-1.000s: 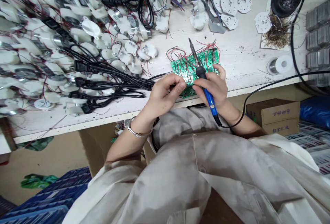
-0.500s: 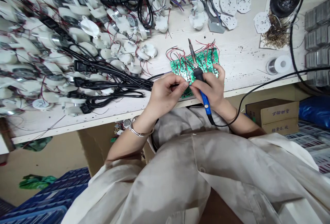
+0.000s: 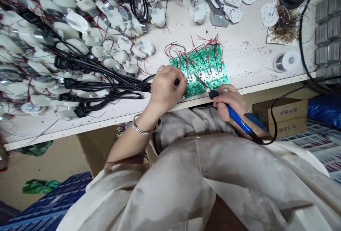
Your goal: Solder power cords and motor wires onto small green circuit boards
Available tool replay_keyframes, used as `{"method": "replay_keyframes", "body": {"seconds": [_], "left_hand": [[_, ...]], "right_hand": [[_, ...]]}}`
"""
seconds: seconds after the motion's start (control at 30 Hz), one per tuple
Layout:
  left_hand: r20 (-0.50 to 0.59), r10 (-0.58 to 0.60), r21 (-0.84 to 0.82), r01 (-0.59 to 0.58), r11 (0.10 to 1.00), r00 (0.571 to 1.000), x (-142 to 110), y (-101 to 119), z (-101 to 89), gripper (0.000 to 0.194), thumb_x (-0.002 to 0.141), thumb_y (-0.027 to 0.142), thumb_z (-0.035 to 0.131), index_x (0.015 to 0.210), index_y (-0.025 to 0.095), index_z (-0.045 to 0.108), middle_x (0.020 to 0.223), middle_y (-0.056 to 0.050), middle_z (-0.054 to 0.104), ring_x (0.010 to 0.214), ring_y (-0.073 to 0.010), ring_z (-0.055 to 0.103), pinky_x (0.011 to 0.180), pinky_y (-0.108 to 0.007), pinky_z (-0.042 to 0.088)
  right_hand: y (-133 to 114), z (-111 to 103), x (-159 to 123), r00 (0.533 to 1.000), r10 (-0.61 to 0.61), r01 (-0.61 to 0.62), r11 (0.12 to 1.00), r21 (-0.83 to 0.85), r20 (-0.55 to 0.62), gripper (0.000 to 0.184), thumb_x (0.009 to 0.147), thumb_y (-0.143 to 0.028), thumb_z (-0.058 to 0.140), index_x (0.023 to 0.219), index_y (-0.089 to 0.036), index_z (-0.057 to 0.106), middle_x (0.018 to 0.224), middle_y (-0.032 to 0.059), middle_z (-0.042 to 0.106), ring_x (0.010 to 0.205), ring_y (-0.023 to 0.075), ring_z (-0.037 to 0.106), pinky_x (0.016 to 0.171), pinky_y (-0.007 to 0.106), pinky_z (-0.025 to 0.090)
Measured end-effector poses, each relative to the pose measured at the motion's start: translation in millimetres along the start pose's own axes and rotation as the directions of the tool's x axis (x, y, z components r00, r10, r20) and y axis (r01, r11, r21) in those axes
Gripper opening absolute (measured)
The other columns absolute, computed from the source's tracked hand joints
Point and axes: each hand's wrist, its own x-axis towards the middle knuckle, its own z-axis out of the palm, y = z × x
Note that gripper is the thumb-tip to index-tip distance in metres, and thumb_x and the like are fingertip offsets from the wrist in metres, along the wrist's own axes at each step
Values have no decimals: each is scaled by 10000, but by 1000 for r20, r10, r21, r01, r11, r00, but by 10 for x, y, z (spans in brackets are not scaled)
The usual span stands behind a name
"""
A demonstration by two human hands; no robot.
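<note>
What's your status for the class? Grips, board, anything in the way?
Right grip closed on soldering iron, angled over circuit board. Left grip pinched by board's left edge, contents unclear. Red and black wires straggle across board; black cables bunch beside left grip.

Cardboard box [image 3: 289, 121] | Chinese characters | lower row: 轻拿, rest blurred
</note>
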Motion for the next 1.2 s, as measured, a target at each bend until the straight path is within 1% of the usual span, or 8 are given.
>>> {"method": "replay_keyframes", "body": {"seconds": [0.1, 0.2, 0.37, 0.57, 0.67, 0.87, 1.03, 1.2], "left_hand": [[12, -1, -6, 2, 1000, 1000, 34, -11, -20, 140, 896, 194, 584, 757, 198, 568, 930, -39, 698, 921, -197, 626, 892, -375, 497], [3, -4, -27, 4, 1000, 1000, 42, -23, -24, 137, 879, 189, 594, 745, 197, 570, 906, -39, 696, 908, -197, 628, 882, -377, 502], [-5, -33, -35, 33, 999, 999, 47, -10, -24, 147, 877, 189, 597, 734, 202, 564, 894, -30, 699, 902, -191, 640, 902, -379, 508], [19, -35, -41, 36, 999, 999, 71, -16, -38, 159, 871, 211, 596, 716, 209, 560, 877, -33, 698, 899, -200, 651, 875, -370, 518], [21, -40, -43, 41, 998, 999, 74, -24, -41, 167, 875, 223, 592, 712, 211, 556, 874, -32, 698, 901, -200, 651, 877, -374, 515], [29, -40, -45, 41, 998, 999, 83, -25, -46, 153, 859, 204, 598, 710, 207, 564, 876, -29, 706, 897, -194, 654, 869, -369, 521], [24, -51, -63, 53, 997, 998, 89, -27, -46, 152, 855, 192, 604, 708, 205, 568, 875, -36, 705, 901, -203, 655, 868, -382, 523], [34, -62, -56, 63, 996, 998, 86, -11, -51, 154, 853, 192, 605, 705, 205, 566, 874, -33, 704, 897, -201, 655, 863, -384, 532]], "right_hand": [[-13, 63, 23, 1000, 2, -2, 1000, 22, -30, 162, 971, -253, 504, 1022, -268, 657, 640, -50, 650, 548, 114, 586, 746, 318, 595], [-2, 97, 10, 999, 10, -11, 1000, -6, -51, 169, 970, -265, 507, 985, -267, 676, 683, -32, 668, 609, 123, 617, 732, 313, 590], [13, 97, -33, 997, 52, -45, 993, -110, 55, 193, 986, -305, 481, 970, -266, 669, 709, -15, 700, 642, 147, 669, 723, 348, 612], [0, 144, 9, 999, 27, -27, 1000, -15, 35, 147, 968, -237, 525, 1021, -257, 662, 728, -29, 708, 631, 130, 650, 733, 340, 599], [-2, 143, 18, 999, 34, -34, 999, 5, 28, 154, 970, -243, 529, 1027, -266, 671, 734, -33, 706, 634, 127, 642, 734, 341, 593], [-19, 95, 51, 994, 61, -63, 998, 14, 90, 173, 952, -201, 547, 1061, -257, 669, 771, -30, 725, 673, 122, 652, 769, 331, 597], [-23, 121, 66, 998, 30, -30, 999, 13, 50, 138, 943, -190, 551, 1019, -250, 649, 735, -41, 720, 604, 111, 643, 738, 328, 594], [-15, 83, 96, 998, 23, -22, 1000, 6, -56, 173, 970, -235, 516, 1036, -265, 673, 701, -33, 695, 554, 127, 609, 673, 351, 594]]}}
